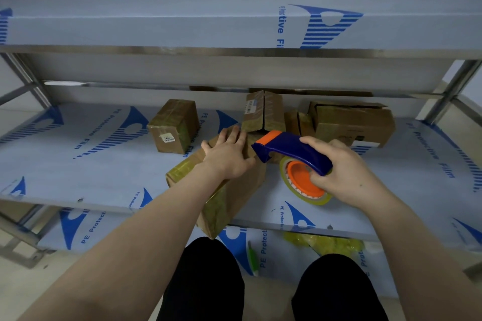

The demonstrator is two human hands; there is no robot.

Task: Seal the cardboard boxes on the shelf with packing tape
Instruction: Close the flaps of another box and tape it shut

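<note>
Steadying one cardboard box [229,206] on the film-covered steel shelf [91,164], with the tape dispenser [292,148] poised beside it.

The box lies under the left hand [227,156], its near corner jutting over the shelf edge, old yellowish tape across its faces. Three more boxes stand beyond the hands: one taped box [173,126] beyond the left hand, one with a gaping seam [264,112] between the hands, one with loose flaps [352,122] beyond the right. The left hand lies flat, fingers straight, pressing the top. The right hand [344,174] grips the blue-and-orange dispenser, its nose just beside the left fingertips and the tape roll [302,185] under the palm. The step looks like starting a strip: the nose must land on the seam, then be drawn along it.
</note>
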